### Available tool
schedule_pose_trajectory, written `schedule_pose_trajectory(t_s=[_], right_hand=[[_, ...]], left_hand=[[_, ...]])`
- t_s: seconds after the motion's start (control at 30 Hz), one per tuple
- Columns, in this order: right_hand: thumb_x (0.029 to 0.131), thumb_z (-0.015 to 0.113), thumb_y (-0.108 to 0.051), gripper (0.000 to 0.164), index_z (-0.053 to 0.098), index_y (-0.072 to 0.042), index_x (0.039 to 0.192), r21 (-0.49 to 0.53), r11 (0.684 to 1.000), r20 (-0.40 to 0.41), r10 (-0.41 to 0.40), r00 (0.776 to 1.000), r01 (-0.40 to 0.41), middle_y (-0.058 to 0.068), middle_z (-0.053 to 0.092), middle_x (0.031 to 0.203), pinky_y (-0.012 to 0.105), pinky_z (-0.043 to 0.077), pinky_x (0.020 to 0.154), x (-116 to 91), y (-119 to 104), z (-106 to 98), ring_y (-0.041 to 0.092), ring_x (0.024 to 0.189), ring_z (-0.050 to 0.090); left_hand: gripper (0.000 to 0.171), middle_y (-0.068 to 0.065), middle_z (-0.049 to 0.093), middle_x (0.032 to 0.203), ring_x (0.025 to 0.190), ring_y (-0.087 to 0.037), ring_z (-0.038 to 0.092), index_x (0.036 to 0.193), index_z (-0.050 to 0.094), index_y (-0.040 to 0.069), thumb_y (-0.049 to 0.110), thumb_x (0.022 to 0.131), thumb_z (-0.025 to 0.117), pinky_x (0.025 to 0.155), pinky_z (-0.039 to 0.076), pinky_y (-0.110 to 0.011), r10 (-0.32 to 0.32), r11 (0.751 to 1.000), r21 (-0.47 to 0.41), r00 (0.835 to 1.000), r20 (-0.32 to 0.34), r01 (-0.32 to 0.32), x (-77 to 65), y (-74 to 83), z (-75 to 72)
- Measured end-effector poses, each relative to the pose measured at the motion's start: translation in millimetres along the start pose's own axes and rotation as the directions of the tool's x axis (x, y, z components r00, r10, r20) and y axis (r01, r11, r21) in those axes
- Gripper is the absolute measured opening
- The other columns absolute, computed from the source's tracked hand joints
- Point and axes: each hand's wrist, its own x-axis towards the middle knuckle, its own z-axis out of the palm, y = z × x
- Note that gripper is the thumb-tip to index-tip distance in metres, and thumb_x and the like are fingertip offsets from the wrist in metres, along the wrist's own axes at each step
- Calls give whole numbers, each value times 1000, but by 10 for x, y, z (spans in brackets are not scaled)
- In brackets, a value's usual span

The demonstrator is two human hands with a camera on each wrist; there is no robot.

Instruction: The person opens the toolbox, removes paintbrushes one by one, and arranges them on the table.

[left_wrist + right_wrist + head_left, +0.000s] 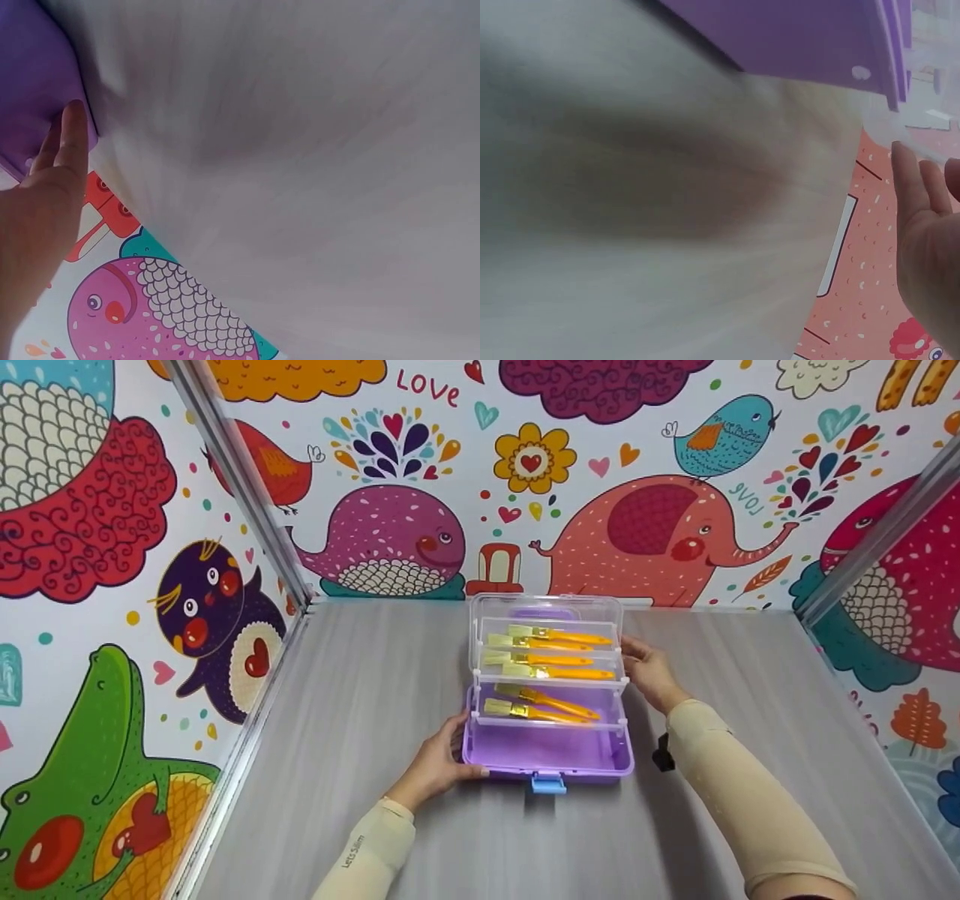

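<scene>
A purple storage box point(551, 746) sits on the table, its clear lid point(484, 604) raised at the back. Two clear stepped trays rise above the base. Several flat paint brushes point(555, 661) with orange handles and pale bristles lie in the upper tray; two more brushes point(536, 711) lie in the lower one. My left hand point(435, 761) rests against the box's left side, fingers straight along the wall and thumb across the front corner. At the right, my right hand point(651, 671) pinches the lid's side edge between thumb and fingers, partly hidden behind the clear plastic.
A blue latch point(549, 785) juts from the box's front. Cartoon-printed walls point(517, 532) enclose the grey table point(360, 675) at the back and sides, with metal corner posts point(259, 510). Both forearms wear beige sleeves point(739, 780).
</scene>
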Motion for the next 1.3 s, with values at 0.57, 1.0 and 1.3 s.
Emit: schedule_pose_trajectory(t_s=[0.57,1.0,1.3], right_hand=[[99,44,8,52,38,2,151,-43,999,41,5,999,-3,27,48,143,28,55,90,37,34,14,28,117,56],[93,47,11,57,42,1,149,-50,998,27,50,998,-48,28,54,134,25,54,84,69,81,20,20,105,58],[97,52,4,51,45,1,147,-15,992,68,127,990,-126,25,54,137,39,52,97,101,157,2,25,111,60]], left_hand=[[106,-25,44,148,130,-39,49,153,29,0,8,68,91,108,42,-45,-6,1000,15,1000,-3,6,-6,10,16],[105,-27,46,145,128,-41,50,152,31,-1,8,67,92,109,41,-47,22,1000,19,1000,-9,-22,13,-22,12],[104,-23,48,146,130,-36,50,152,32,1,11,68,92,109,42,-43,7,999,43,1000,8,-7,7,-9,7]])
